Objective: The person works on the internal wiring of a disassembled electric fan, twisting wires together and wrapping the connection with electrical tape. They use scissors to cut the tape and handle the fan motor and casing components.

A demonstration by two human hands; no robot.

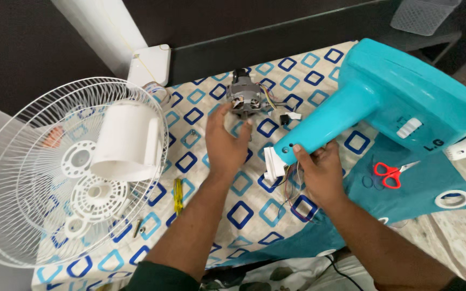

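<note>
My left hand (225,141) reaches forward over the patterned cloth and its fingers close around the lower edge of a grey fan motor (244,98) with coloured wires. My right hand (319,171) grips the neck end of a turquoise fan stand (389,102), which lies tilted across the table. A small white plastic piece (272,163) and thin wires (291,186) hang at that neck end, just left of my right hand.
A white wire fan guard (22,178) lies at the left with a white motor cover (128,141) and white plastic rings in it. A yellow screwdriver (178,195) and a screw (137,228) lie near my left arm. Red scissors (390,173) rest on the right.
</note>
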